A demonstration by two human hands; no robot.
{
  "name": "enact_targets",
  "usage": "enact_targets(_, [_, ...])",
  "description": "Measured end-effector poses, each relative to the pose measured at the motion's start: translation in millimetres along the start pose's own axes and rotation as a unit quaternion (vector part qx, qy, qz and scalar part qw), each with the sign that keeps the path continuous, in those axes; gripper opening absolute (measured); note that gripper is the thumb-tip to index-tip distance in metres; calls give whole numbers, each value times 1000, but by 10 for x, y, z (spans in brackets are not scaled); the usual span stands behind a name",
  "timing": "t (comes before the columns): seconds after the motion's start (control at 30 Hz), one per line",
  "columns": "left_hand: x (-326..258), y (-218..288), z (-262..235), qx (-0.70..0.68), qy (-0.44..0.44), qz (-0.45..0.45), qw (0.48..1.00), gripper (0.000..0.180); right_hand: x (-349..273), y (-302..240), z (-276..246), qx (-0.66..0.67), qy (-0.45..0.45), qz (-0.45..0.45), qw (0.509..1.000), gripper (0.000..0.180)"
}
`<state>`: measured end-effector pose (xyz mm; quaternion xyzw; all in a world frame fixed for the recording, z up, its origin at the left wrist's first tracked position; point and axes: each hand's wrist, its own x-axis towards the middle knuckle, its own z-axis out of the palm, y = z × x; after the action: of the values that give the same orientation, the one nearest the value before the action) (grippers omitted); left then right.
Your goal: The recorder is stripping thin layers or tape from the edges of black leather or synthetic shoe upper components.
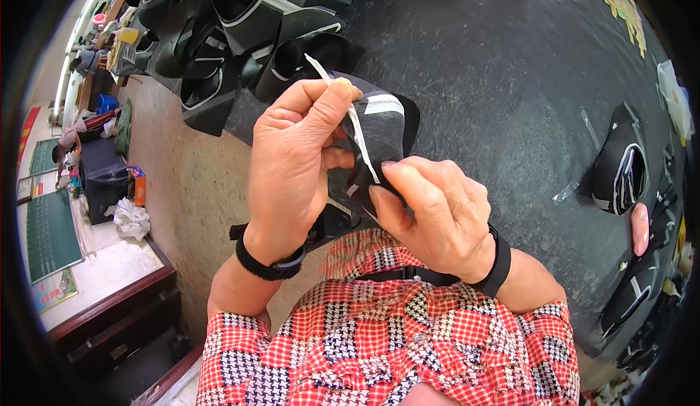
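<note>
Between my hands is a curved black piece (383, 125), apparently a shoe upper, with a pale band across its top. A narrow white strip (359, 136) runs along its near-left edge, and its upper end sticks out free beyond my fingers. My left hand (295, 147) is closed, with thumb and forefinger pinching the strip at the upper part of the edge. My right hand (437, 213) pinches the lower end of the edge, where the strip stops, between thumb and fingers. My palms and fingers hide part of the piece.
Similar black pieces with white edging (219, 34) are heaped at the far left of the dark table (503, 71). More black pieces (623, 162) are bundled at the right, near a pink oval object (640, 229) and a plastic bag (674, 100). A cluttered desk (109, 275) stands at left.
</note>
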<state>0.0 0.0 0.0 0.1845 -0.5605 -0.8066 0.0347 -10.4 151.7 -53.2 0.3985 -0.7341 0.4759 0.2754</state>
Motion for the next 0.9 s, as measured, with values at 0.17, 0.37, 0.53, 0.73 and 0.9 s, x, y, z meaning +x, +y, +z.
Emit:
enact_targets(0.17, [-29,-30,35,-16,1,-2,1000,11,10,-43,7,-21,-3,-34,999,33])
enact_targets(0.37, [-4,-26,45,-24,7,-27,999,12,60,-69,29,-109,-11,-97,989,30])
enact_targets(0.53, [22,-74,35,-5,24,-19,1000,11,64,-142,73,-131,-41,-99,985,27])
enact_targets(0.73, [-43,-28,-25,213,-45,56,974,11,82,-218,-272,193,-221,148,944,22])
enact_targets(0.9, [-116,-56,-276,384,-142,215,886,8,468,-41,-344,336,-152,439,820,43])
